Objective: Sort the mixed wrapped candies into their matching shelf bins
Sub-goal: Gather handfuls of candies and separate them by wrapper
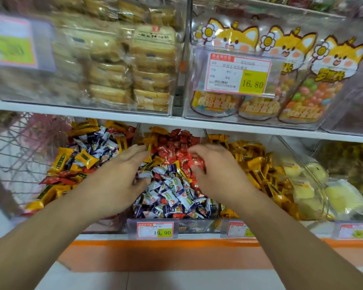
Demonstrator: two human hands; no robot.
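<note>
- The lower shelf carries a row of clear bins; the middle bin (205, 223) holds the mixed heap, the left bin (105, 226) a second mix of yellow, purple-and-white and red pieces, and the right bin (286, 143) mostly yellow ones.
- In the middle bin the red candies (177, 151) lie at the back, the purple-and-white candies (172, 197) at the front, and stray yellow candies (153, 161) between them. The step in hand looks like gathering one colour out of this heap.
- The left hand (115, 176) hovers over the bin's left side, fingers straight and spread, holding nothing that shows.
- The right hand (215, 170) sits over the red pile with fingers curled down into it; it seems to gather red wrappers, but whether it truly clamps any I cannot tell.
- To do it well: take one colour per grab, rake with curled fingers rather than scooping deep, and check the handful before carrying it off.
- Slick wrappers will likely slip, so small handfuls are safer.
- The price tag (155, 230) on the bin front may tell which sort belongs there.
</note>
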